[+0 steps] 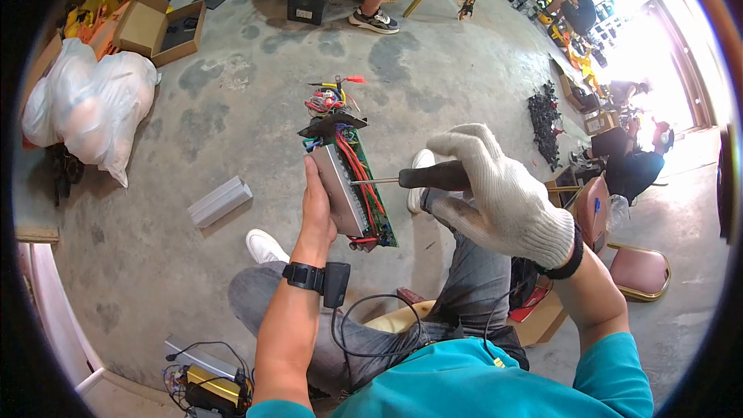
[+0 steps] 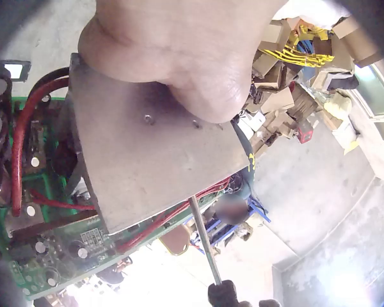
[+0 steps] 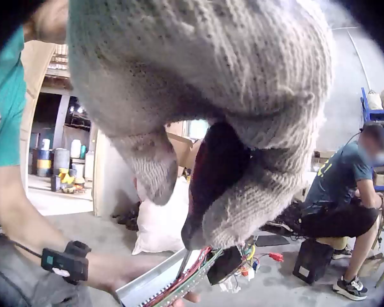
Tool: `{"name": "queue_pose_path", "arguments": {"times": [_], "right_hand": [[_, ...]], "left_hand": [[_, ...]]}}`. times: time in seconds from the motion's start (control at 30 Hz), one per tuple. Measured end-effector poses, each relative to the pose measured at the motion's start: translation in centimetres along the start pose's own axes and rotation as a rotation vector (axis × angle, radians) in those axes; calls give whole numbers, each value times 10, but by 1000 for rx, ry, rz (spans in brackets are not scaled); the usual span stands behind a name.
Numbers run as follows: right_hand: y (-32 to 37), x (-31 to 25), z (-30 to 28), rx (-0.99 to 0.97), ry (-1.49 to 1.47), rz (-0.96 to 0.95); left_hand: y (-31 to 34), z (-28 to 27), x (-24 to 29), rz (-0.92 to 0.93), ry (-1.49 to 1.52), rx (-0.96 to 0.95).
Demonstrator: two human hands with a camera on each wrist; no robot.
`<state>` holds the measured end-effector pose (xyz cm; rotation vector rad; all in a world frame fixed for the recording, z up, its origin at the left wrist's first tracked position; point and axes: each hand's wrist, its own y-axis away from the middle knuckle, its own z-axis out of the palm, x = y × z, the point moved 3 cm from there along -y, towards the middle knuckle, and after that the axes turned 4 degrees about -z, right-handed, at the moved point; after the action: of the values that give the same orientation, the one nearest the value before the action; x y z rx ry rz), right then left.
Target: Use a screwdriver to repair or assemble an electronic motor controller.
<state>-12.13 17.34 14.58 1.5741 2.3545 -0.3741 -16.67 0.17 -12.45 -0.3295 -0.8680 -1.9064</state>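
Note:
My bare left hand (image 1: pixel 316 205) grips a green circuit board assembly (image 1: pixel 381 217) by its flat grey metal plate (image 1: pixel 334 186); red wires run along the board. In the left wrist view the hand (image 2: pixel 173 57) lies against the plate (image 2: pixel 153 153). The gloved right hand (image 1: pixel 503 197) holds a screwdriver by its black handle (image 1: pixel 437 176), fingers curled round it in the right wrist view (image 3: pixel 243 179). The thin shaft (image 1: pixel 375 181) points left, its tip at the plate's edge beside the red wires. Loose wires (image 1: pixel 329 99) stick out at the board's far end.
A ribbed silver metal block (image 1: pixel 220 202) lies on the concrete floor (image 1: pixel 178 139) at left. White bags (image 1: pixel 93 104) and an open carton (image 1: pixel 179 35) stand at upper left. A seated person's shoe (image 1: pixel 374 21) is at the top. Chairs (image 1: pixel 639 272) and black parts (image 1: pixel 545 124) are at right.

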Motion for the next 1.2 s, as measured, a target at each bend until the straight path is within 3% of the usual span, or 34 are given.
{"name": "queue_pose_path", "arguments": {"times": [0.1, 0.17, 0.27, 0.3, 0.37, 0.47, 0.6, 0.67, 0.8, 0.87, 1.0, 1.07, 1.2], "right_hand": [[-1, 0, 2, -101, 22, -152], [-1, -2, 4, -157, 61, 120], [2, 2, 8, -80, -39, 219], [3, 3, 7, -80, -40, 217], [5, -3, 1, -44, -11, -4], [3, -5, -2, -108, -19, -111], [1, -5, 8, -88, 29, 1], [1, 1, 14, -19, 15, 193], [0, -2, 6, -42, 22, 47], [2, -6, 2, -54, -12, -127], [2, -7, 3, -149, -6, -113], [3, -9, 6, -111, -10, 14], [2, -10, 9, -53, -2, 20]], "left_hand": [[2, 2, 1, -3, 1, -5], [3, 4, 3, -20, 2, 33], [5, 7, 5, -6, -2, 32], [5, 6, 4, -4, -2, 34], [4, 3, 3, -1, 0, 10], [5, 4, 3, -12, 14, 23], [3, 4, 3, -2, 19, 0], [4, 5, 5, -4, -8, 21], [4, 3, 3, 6, 0, -8], [3, 2, 1, 0, 14, 1], [3, 1, 2, -1, 3, -19], [0, -3, 0, -5, -2, 24], [-4, -10, -3, -51, -2, -8]]}}
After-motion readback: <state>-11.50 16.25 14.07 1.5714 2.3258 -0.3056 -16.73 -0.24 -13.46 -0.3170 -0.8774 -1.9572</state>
